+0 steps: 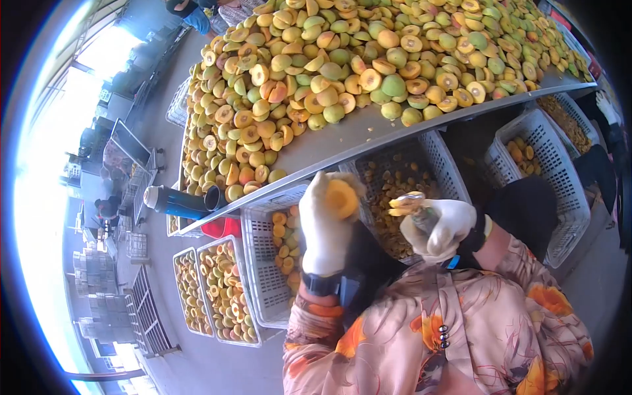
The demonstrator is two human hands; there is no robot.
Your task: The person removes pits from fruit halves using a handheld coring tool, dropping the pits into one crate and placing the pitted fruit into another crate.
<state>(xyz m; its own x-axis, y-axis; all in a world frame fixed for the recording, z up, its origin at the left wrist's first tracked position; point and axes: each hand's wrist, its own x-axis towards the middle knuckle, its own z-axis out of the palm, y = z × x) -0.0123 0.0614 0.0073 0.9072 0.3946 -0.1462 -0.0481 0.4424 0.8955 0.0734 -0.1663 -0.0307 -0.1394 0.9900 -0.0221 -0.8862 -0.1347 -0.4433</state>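
Observation:
My left hand [327, 217], in a white glove, is closed round a halved peach [342, 198], its hollowed cut face showing. My gloved right hand [440, 229] grips a small pitting tool [426, 218] with a grey handle. Yellow flesh or a pit piece [403, 207] sits at the tool's metal tip; I cannot tell which. Both hands are above the near edge of a metal table [355, 139] heaped with peach halves [329, 72]. Below them, a crate [446, 161] holds pits and scraps [395, 187]. Left of it stands a crate [263, 289] of peach halves.
A blue thermos [174, 201] and a dark cup [214, 197] stand at the table's left corner, above a red container [221, 227]. Two filled crates [227, 296] are on the floor. More crates [559, 191] stand at right, near another person's gloved hand [607, 106].

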